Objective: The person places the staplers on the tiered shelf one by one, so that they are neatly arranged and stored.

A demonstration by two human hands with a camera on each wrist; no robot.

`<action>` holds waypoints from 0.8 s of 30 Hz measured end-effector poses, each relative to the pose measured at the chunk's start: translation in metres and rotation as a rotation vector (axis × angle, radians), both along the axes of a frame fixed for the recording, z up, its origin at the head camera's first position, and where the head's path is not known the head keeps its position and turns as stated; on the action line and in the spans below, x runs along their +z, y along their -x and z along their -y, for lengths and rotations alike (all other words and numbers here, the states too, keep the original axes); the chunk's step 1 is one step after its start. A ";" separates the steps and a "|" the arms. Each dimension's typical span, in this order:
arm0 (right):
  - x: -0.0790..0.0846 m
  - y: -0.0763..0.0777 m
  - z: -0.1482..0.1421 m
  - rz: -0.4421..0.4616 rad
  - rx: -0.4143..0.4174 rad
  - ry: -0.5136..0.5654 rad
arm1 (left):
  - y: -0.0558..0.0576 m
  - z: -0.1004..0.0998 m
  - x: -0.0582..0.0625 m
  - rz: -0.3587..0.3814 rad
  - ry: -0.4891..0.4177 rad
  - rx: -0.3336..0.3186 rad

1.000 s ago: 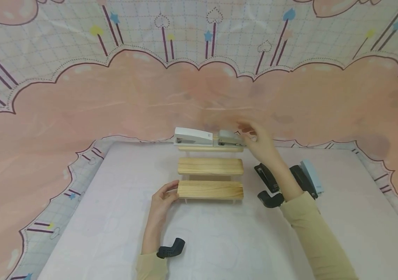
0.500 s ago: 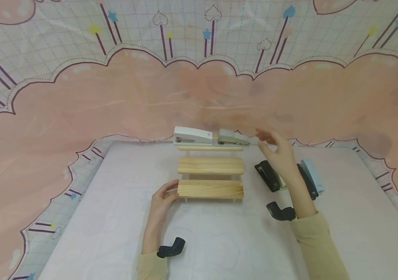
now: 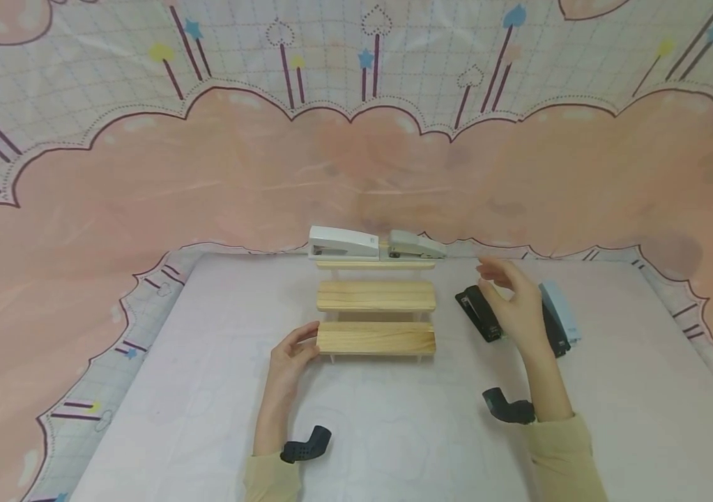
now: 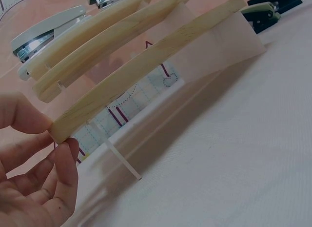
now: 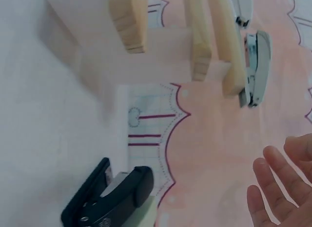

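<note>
My left hand (image 3: 289, 362) pinches the left end of the front wooden board (image 3: 376, 339) of a three-tier display stand; in the left wrist view the thumb (image 4: 24, 114) lies on top and curled fingers below. On the top tier (image 3: 375, 265) a white stapler (image 3: 343, 243) and a grey-green stapler (image 3: 415, 245) lie end to end. My right hand (image 3: 517, 310) holds nothing, its fingers loosely bent, above the staplers on the right of the table. A black stapler (image 3: 479, 314) lies nearest the stand; another black stapler (image 3: 555, 328) is partly covered by the hand.
A light blue stapler (image 3: 560, 312) lies at the far right of that row. In the right wrist view a pale green stapler (image 5: 142, 213) shows beside the black one. The middle board (image 3: 376, 297) of the stand bears nothing. A patterned cloth (image 3: 256, 167) hangs behind the white table.
My right hand has drawn back from the grey-green stapler on the top tier, moving right and toward me over the table staplers. My left hand stays on the front board.
</note>
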State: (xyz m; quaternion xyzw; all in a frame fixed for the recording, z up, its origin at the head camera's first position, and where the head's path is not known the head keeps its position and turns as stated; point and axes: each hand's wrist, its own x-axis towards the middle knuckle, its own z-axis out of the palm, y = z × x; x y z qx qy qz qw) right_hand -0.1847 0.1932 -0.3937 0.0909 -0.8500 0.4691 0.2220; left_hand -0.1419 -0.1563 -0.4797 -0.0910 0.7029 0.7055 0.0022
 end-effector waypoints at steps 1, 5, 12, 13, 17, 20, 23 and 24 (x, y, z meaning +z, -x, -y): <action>-0.002 -0.002 -0.002 0.010 -0.013 0.003 | 0.000 0.000 0.000 0.001 0.001 0.000; -0.013 -0.007 -0.008 0.079 -0.056 -0.006 | 0.000 0.001 -0.001 0.013 0.000 -0.001; -0.034 -0.010 -0.015 0.192 -0.090 -0.005 | 0.001 0.000 -0.002 0.002 0.001 -0.004; -0.037 -0.011 -0.017 0.197 -0.096 0.000 | 0.001 0.000 -0.002 -0.001 0.000 -0.003; -0.047 -0.012 -0.025 0.173 -0.136 0.014 | 0.001 0.000 -0.003 -0.007 -0.003 -0.001; -0.052 -0.012 -0.033 0.131 -0.160 0.035 | 0.001 0.000 -0.002 0.008 -0.006 0.002; -0.054 -0.012 -0.041 0.129 -0.181 0.068 | 0.001 0.001 -0.002 0.020 -0.013 0.004; -0.055 -0.012 -0.043 0.129 -0.190 0.079 | 0.001 0.001 -0.002 0.022 -0.012 0.004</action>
